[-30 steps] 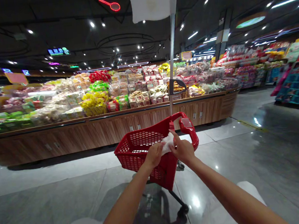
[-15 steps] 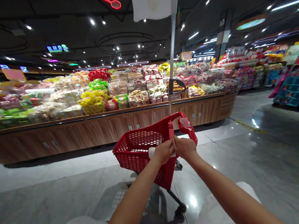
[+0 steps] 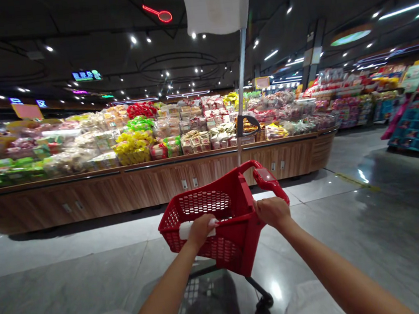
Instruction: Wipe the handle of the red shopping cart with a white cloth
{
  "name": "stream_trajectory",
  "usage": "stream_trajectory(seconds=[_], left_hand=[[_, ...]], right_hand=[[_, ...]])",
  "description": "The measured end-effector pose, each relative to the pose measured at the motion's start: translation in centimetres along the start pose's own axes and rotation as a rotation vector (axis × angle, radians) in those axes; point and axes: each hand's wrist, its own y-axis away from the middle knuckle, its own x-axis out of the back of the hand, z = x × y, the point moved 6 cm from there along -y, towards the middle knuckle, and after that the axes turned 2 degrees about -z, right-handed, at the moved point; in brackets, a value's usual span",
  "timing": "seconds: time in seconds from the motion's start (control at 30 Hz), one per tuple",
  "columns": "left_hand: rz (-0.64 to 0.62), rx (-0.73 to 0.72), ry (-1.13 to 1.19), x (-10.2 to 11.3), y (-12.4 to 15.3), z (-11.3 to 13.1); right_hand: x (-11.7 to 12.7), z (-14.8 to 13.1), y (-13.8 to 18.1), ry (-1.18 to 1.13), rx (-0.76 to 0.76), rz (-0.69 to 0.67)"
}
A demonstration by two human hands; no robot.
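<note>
A small red shopping cart (image 3: 203, 210) stands on the shiny floor right in front of me. My left hand (image 3: 201, 229) is closed on the near rim of its basket, with a white tissue (image 3: 186, 229) pressed between the palm and the rim. Curled round the red cart handle (image 3: 268, 183) at the right is my right hand (image 3: 273, 211). A thin pole rises from the cart and carries a white flag (image 3: 216, 7) at the top.
A long wooden display counter (image 3: 152, 180) piled with packaged snacks runs across the view behind the cart. More stocked shelves (image 3: 341, 98) and a blue rack (image 3: 414, 128) stand at the right. Glossy grey floor tiles (image 3: 369, 220) spread around me.
Both hands were together at the handle working the tissue; now they have parted, the left down onto the basket rim with the tissue, the right onto the handle. The cart has turned.
</note>
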Motion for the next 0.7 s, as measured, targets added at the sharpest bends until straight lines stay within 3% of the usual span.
stream_trajectory(seconds=[0.17, 0.23, 0.3, 0.37, 0.43, 0.57, 0.63, 0.7], left_hand=[[0.369, -0.124, 0.343, -1.5, -3.2, 9.4], [0.383, -0.150, 0.310, -2.0, -4.2, 11.8], [0.265, -0.153, 0.144, -2.5, -4.7, 11.9], [0.101, -0.099, -0.077, -2.6, -4.2, 9.3], [-0.012, 0.006, -0.260, -1.8, -2.6, 4.6], [-0.077, 0.169, -0.437, 1.0, 1.3, -4.6], [-0.069, 0.212, -0.450, 1.7, 2.2, -6.8], [-0.064, 0.192, -0.416, 1.3, 1.6, -6.6]], right_hand=[[-0.5, -0.8, -1.4, 0.013, 0.027, 0.006], [-0.8, -1.1, -1.9, 0.014, 0.056, 0.019], [-1.1, -1.0, -2.4, 0.024, 0.057, 0.033], [-1.4, -0.7, -2.9, 0.036, 0.044, 0.046], [-1.6, -0.3, -3.5, 0.037, 0.043, 0.049], [-2.2, 0.3, -4.8, 0.027, 0.060, 0.034], [-2.5, 0.4, -5.5, 0.023, 0.055, 0.016], [-2.7, 0.3, -6.2, 0.018, 0.034, 0.003]])
